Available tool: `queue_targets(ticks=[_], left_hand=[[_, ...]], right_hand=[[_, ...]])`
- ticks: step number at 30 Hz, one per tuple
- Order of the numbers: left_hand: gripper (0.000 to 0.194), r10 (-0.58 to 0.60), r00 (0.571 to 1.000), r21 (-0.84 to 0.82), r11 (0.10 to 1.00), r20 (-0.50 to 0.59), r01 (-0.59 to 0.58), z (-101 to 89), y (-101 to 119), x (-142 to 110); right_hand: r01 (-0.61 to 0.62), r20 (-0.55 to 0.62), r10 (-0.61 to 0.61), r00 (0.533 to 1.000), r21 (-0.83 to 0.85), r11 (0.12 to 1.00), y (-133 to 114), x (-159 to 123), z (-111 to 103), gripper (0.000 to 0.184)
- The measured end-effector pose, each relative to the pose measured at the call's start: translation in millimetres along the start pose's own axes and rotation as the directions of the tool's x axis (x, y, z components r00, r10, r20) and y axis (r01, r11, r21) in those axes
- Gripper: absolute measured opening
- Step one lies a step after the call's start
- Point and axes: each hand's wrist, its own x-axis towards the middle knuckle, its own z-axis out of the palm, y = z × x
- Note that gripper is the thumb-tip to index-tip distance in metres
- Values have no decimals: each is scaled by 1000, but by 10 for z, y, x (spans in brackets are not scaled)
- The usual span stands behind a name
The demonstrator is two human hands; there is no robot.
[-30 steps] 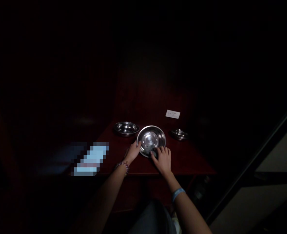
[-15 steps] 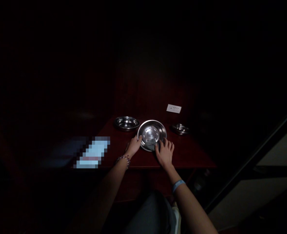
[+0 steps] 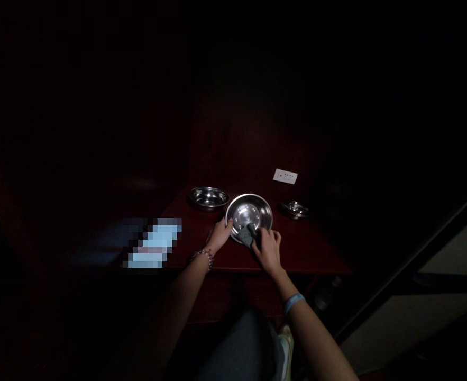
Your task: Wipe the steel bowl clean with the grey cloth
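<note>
A shiny metal bowl [image 3: 247,214] is tilted toward me above the dark red table. My left hand [image 3: 219,236] grips its left rim, with the thumb over the edge. In my right hand [image 3: 268,247], closed fingers hold a grey cloth [image 3: 246,236] that lies over the bowl's near rim. Part of the cloth is hidden by the fingers. Behind the left hand sits a second metal bowl [image 3: 208,198], and a smaller metal bowl [image 3: 295,209] stands off to the right.
The red table [image 3: 312,254] ends at a front edge near my knees. A white socket plate [image 3: 285,176] is on the wall behind. A pixelated bright patch [image 3: 154,243] lies at the left. Under the table's right side stands what looks like a bottle [image 3: 323,299].
My right hand has drawn its fingers together on the cloth. The cloth has come from inside the bowl up over the near rim. My left hand keeps its hold.
</note>
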Motion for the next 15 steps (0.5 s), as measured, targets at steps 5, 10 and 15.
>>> queue_targets(ticks=[5,10,15], left_hand=[[42,16,1000,1,1000,15,-16,10,-29,21],[45,24,999,32,999,30,-25,36,-85,55],[48,43,998,50,998,37,-45,46,-121,68]], right_hand=[[-57,-99,76,992,180,982,95,36,-116,55],[-81,-241,145,960,256,963,366,140,-475,43],[74,-26,-72,997,63,995,454,-177,-685,36]])
